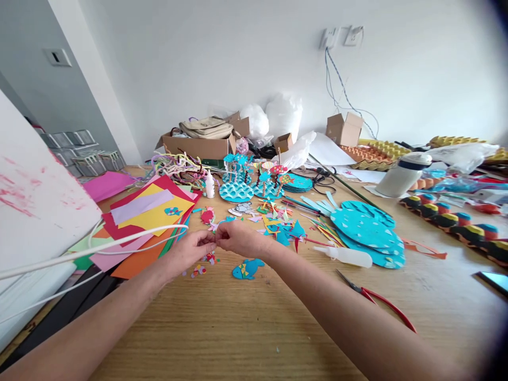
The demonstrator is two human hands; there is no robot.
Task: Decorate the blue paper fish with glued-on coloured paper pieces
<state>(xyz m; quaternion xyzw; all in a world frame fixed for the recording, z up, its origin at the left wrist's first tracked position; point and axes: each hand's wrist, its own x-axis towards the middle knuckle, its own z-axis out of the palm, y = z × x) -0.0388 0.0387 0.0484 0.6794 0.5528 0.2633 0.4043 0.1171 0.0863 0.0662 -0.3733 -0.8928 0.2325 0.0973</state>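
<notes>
My left hand and my right hand meet above the middle of the table. Both have their fingertips pinched together at one spot; whatever is between them is too small or hidden to make out. Just below my right hand lies a blue paper fish with yellow pieces on it. Small round paper dots are scattered under my fingers. Behind the hands is a red paper piece, and to their right spreads a heap of coloured paper scraps.
Coloured paper sheets are stacked at left, crossed by a white cable. Red-handled scissors, a glue bottle and blue cut-out shapes lie at right. Behind stand a small white bottle and blue wavy stands.
</notes>
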